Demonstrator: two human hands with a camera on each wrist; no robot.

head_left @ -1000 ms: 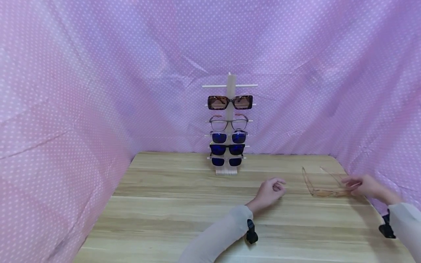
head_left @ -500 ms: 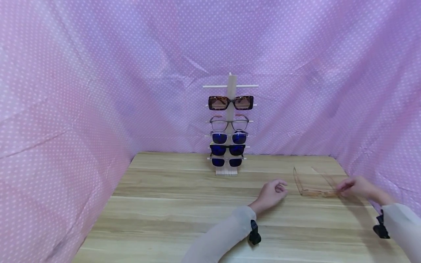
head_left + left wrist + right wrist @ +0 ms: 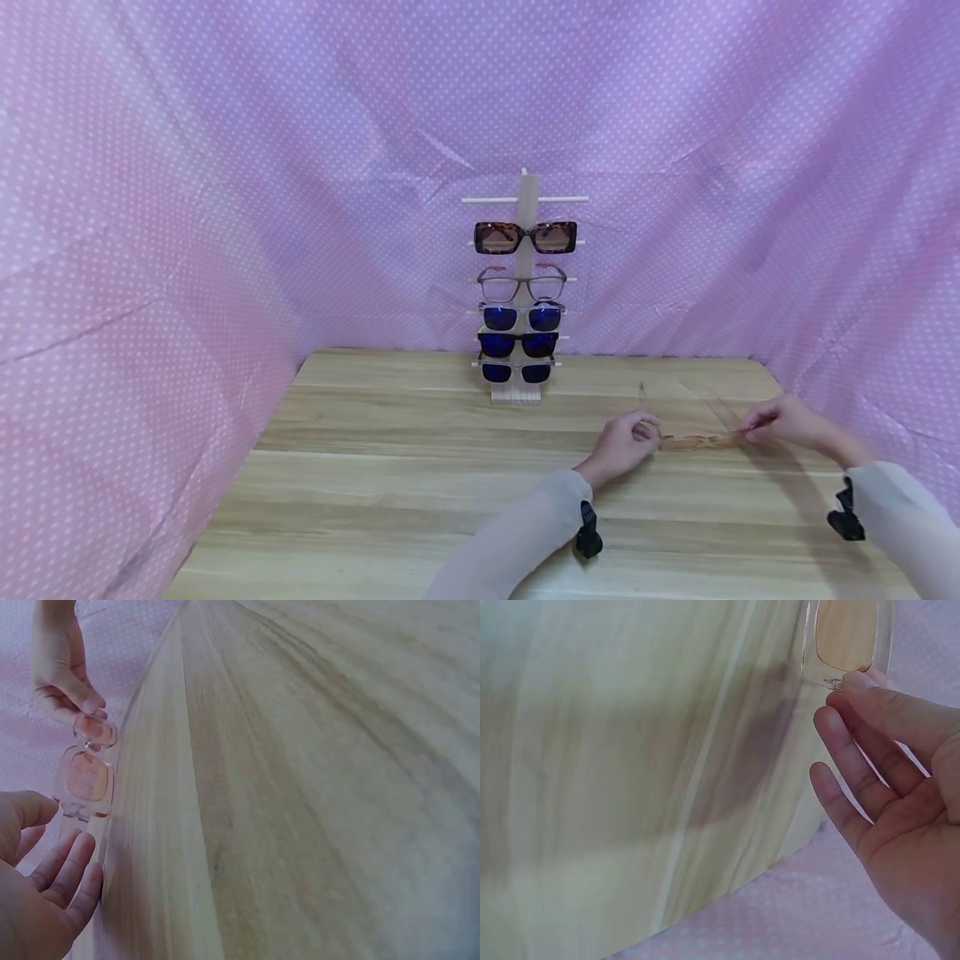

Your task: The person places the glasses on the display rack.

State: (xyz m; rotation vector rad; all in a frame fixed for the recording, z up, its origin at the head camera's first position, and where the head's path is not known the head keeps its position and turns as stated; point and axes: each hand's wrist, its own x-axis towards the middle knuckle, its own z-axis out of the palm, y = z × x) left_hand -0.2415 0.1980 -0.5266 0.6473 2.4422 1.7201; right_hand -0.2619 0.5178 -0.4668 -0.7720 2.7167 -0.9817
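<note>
Clear-framed glasses with orange-tinted lenses (image 3: pixel 701 442) are held low over the right part of the table, temples unfolded and pointing to the back. My right hand (image 3: pixel 783 421) pinches their right end between thumb and index finger; the other fingers stay loose, as the right wrist view shows. At the other end, my left hand (image 3: pixel 624 442) has its loosely bent fingers right beside the hinge corner. In the left wrist view, a gap shows between the left thumb (image 3: pixel 37 808) and fingers, with the frame's corner at it; whether they touch is hard to tell.
A wooden display stand (image 3: pixel 527 200) rises at the table's back middle. On its rods hang tortoiseshell sunglasses (image 3: pixel 525 237), grey-framed eyeglasses (image 3: pixel 521 287) and several blue-lensed sunglasses (image 3: pixel 517 344). The top rod (image 3: pixel 487 200) carries nothing. Pink dotted cloth (image 3: pixel 300 167) surrounds the wooden table (image 3: pixel 360 483).
My right hand has carried the orange-tinted glasses leftward, bringing their left end up to my left hand. The left hand has shifted only slightly to the right.
</note>
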